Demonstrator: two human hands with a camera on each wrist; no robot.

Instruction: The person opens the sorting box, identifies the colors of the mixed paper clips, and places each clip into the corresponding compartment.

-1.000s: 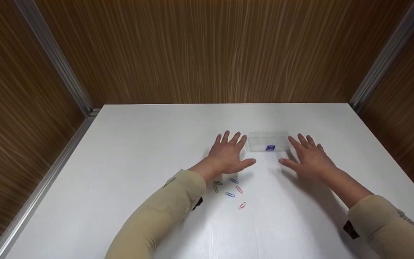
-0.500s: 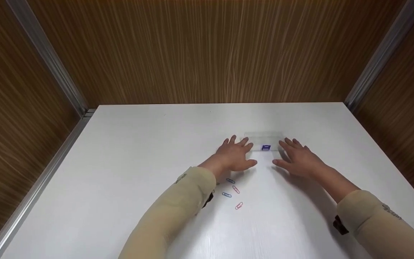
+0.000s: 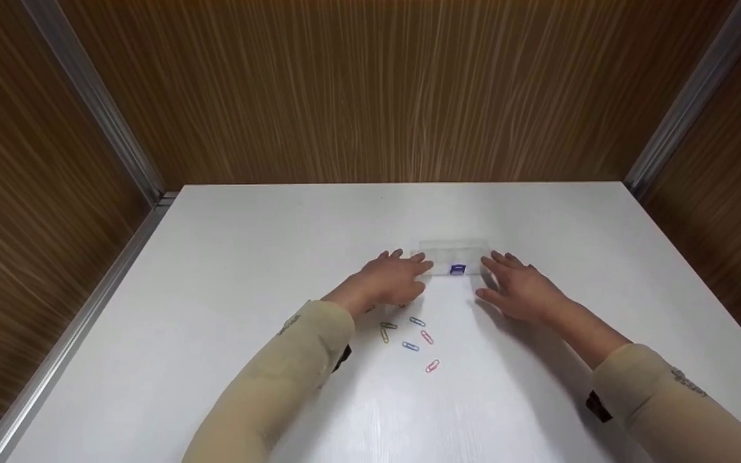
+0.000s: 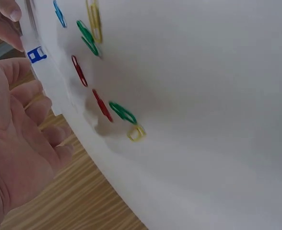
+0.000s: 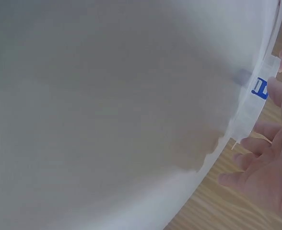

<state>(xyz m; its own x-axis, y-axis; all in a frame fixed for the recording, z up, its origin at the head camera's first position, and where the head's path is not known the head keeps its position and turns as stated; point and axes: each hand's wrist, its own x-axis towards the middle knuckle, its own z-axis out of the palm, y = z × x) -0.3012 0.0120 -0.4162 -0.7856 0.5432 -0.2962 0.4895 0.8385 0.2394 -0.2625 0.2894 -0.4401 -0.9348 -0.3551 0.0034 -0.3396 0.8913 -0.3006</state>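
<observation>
A clear plastic box [image 3: 453, 258] with a blue latch [image 3: 457, 269] on its front lies on the white table. My left hand [image 3: 391, 281] is at its left end, fingertips overlapping the corner, fingers loosely bent. At the opposite end, the fingertips of my right hand [image 3: 521, 289] meet the box's edge, thumb spread toward the middle. In the right wrist view the box [image 5: 249, 112] shows beside loosely extended fingers. Several coloured paper clips lie scattered nearer to me, among them a red clip [image 3: 432, 366] and a blue clip [image 3: 410, 346]; a few are partly hidden by my left hand.
The white tabletop [image 3: 248, 257] reaches back to a wood-grain panel [image 3: 370, 96]. More such panels with metal corner rails [image 3: 97, 96] close off both sides. In the left wrist view, green clips [image 4: 123, 112] and yellow clips [image 4: 136, 133] lie near the box.
The box has slid left and slightly toward me, with both hands moving along at its ends. My left fingertips have come over its corner. The visible paper clips have stayed in place.
</observation>
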